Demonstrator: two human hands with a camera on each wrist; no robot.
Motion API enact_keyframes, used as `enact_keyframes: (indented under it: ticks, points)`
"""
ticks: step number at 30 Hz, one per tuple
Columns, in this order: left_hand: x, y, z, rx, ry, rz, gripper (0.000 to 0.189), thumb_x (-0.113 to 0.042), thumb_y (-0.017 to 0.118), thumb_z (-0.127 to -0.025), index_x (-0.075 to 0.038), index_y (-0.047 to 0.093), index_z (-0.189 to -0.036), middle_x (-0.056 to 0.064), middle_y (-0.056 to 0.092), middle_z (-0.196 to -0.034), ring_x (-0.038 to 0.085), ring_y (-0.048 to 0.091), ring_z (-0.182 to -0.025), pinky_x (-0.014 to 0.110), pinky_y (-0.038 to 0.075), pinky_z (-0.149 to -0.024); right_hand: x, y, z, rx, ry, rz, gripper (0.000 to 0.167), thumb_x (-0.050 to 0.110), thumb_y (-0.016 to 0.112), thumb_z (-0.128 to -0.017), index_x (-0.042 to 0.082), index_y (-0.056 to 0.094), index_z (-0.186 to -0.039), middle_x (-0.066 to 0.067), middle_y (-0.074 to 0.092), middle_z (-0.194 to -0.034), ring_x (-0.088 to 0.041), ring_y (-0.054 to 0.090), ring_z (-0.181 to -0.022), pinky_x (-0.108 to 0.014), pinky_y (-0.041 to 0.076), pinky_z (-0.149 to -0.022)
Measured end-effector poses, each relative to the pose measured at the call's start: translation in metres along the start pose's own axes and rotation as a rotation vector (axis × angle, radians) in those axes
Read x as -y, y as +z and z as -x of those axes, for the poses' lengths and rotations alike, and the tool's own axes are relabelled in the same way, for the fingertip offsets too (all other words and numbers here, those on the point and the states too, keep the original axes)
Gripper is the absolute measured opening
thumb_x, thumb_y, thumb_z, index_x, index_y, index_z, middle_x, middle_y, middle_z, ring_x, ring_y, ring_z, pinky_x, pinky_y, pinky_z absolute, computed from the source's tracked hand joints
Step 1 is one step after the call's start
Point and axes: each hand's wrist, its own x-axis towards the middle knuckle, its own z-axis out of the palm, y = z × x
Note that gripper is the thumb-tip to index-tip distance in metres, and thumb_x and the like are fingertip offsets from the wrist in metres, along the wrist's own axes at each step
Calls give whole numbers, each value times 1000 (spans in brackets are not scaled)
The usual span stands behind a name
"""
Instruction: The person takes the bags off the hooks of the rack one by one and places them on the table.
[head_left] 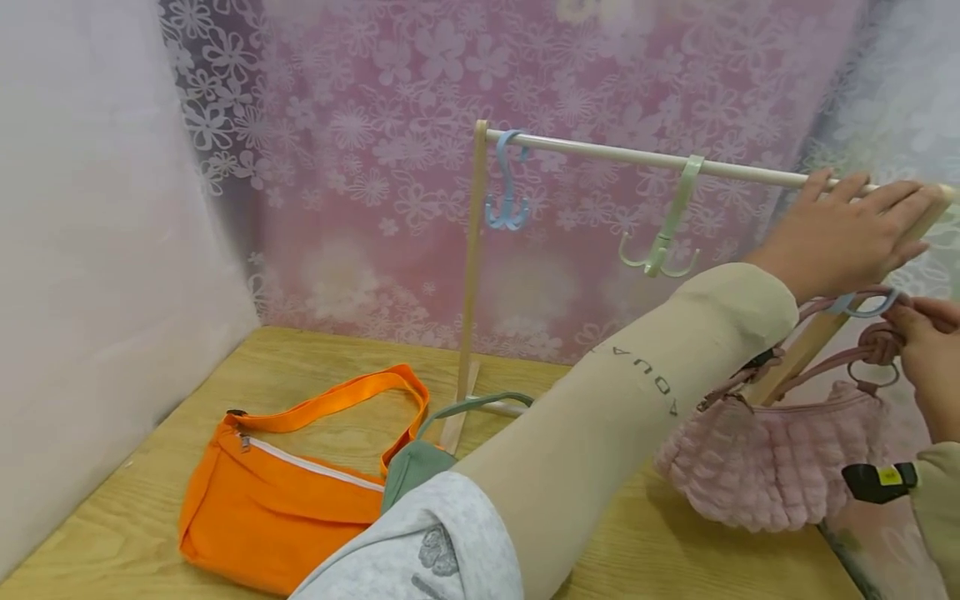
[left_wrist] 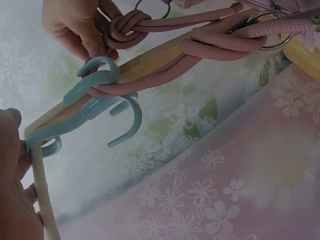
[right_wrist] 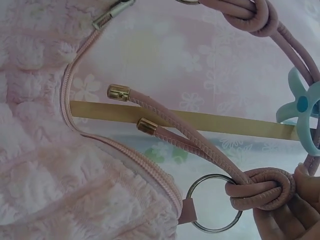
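Observation:
At the right end of the rack's white rod (head_left: 600, 150), my left hand (head_left: 840, 233) grips over the top, its fingers hooked across the rod. The left wrist view shows that hand beside the top of a light blue hook (left_wrist: 55, 127) that hangs there. A pink quilted handbag (head_left: 772, 467) hangs below, one knotted strap (left_wrist: 150, 82) passing through the hook's prongs. My right hand (head_left: 933, 358) pinches the bag's strap close to a knot (right_wrist: 265, 190), right beside the prongs. The bag's lower part overlaps the table edge in the head view.
Another blue hook (head_left: 507, 187) and a pale green hook (head_left: 667, 225) hang along the rod. An orange bag (head_left: 277, 508) lies on the wooden table (head_left: 180, 442), next to a green bag (head_left: 412, 471) partly hidden by my left sleeve. Wooden posts (head_left: 471, 267) support the rack.

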Motion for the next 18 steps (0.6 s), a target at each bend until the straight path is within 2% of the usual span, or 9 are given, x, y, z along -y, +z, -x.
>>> enact_keyframes:
  ticks: [3, 5, 8, 10, 12, 14, 18]
  points:
    - [2, -3, 3, 46, -15, -2, 61, -55, 11, -102, -32, -4, -156, -20, -1, -160, 7, 1, -148, 35, -3, -118, -11, -2, -14, 5, 2, 28, 21, 21, 63, -94, 23, 67, -115, 24, 63, -86, 10, 58, -68, -6, 41, -50]
    - [3, -4, 7, 56, -9, -7, 60, -53, 10, -103, -31, -6, -156, -19, -2, -160, 8, 1, -148, 35, -3, -119, -9, -1, -17, -6, 8, -7, 22, 22, 64, -94, 21, 67, -115, 21, 64, -85, 8, 58, -66, -7, 40, -49]
    - [4, -1, 10, 34, 8, -24, 59, -51, 11, -104, -29, -5, -157, -16, 0, -161, 11, 3, -148, 36, -1, -119, -16, -3, -28, 22, -54, -112, 22, 21, 66, -92, 16, 68, -114, 15, 67, -83, 5, 60, -61, -8, 41, -46]
    - [5, 1, 11, 19, 11, -27, 59, -50, 11, -104, -29, -3, -157, -16, 2, -161, 11, 5, -148, 37, 0, -119, -13, -2, -33, 39, -66, -157, 26, 23, 67, -91, 12, 67, -115, 12, 69, -85, 3, 62, -60, -8, 41, -47]
    - [5, 2, 11, 18, 8, -35, 59, -50, 12, -104, -28, -4, -157, -16, 1, -161, 12, 5, -149, 38, 0, -119, -25, -7, -46, 58, -92, -154, 31, 26, 68, -90, 12, 67, -118, 11, 70, -88, 2, 63, -61, -9, 42, -47]
    - [5, 1, 12, 34, 2, -36, 59, -49, 12, -104, -29, -5, -157, -16, 0, -161, 11, 4, -149, 38, 0, -119, -33, -9, -55, 43, -90, -140, 33, 26, 68, -91, 12, 66, -121, 12, 70, -92, 2, 63, -66, -7, 43, -50]
    - [4, 1, 12, 50, 8, -56, 59, -46, 16, -105, -28, -7, -156, -15, -3, -161, 13, 3, -149, 38, -1, -119, -53, -14, -71, 42, -141, -103, 33, 25, 68, -91, 11, 66, -121, 11, 71, -90, 2, 64, -66, -7, 44, -50]
